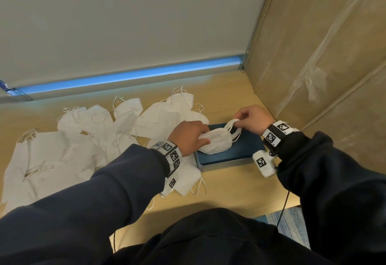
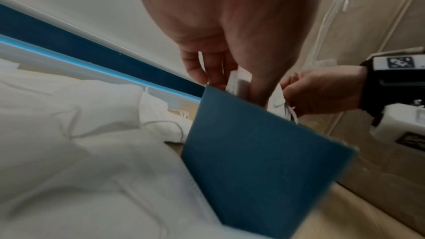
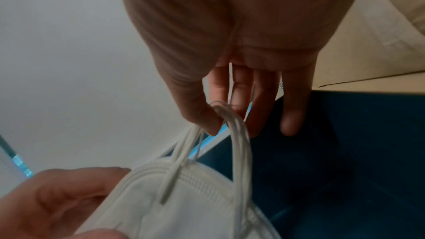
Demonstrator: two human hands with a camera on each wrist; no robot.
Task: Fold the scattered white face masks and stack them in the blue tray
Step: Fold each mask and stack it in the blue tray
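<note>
Left hand (image 1: 191,137) gripping folded mask (image 1: 216,142) over tray (image 1: 240,149); right hand (image 1: 251,119) pinching loops (image 1: 231,125). Placing step underway, judging. Next: tucking loops, lowering mask flat into tray.

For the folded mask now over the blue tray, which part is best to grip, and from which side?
Grip the folded mask at its flat body, from the left, where the left hand holds it. The ear loops bunch at its right end, pinched by the right hand, above the blue tray.
</note>
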